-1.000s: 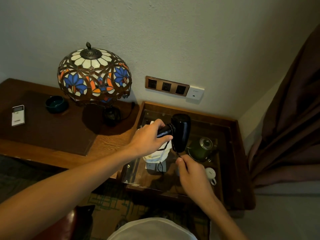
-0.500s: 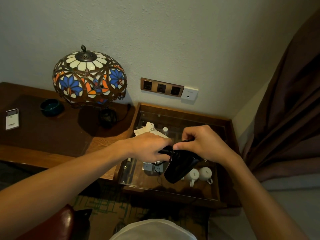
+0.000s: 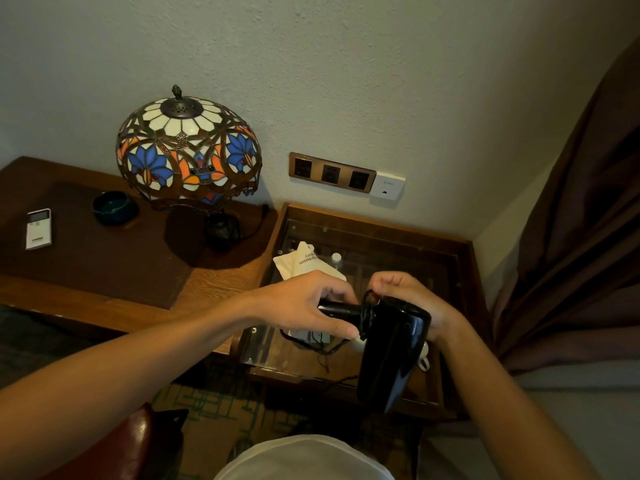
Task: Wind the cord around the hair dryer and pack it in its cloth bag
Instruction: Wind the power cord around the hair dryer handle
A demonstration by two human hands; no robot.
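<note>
Left hand [image 3: 304, 306] grips hair dryer [image 3: 391, 348] handle; right hand [image 3: 412, 303] pinches cord [image 3: 367, 318]

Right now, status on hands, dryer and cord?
Left hand grips hair dryer handle. Right hand pinches cord, few turns wound. Cloth bag on glass table, unobstructed.

Glossy black plastic hair dryer [image 3: 391, 348]; matt cloth bag [image 3: 304, 266]; glass-topped wooden table [image 3: 464, 271].
</note>
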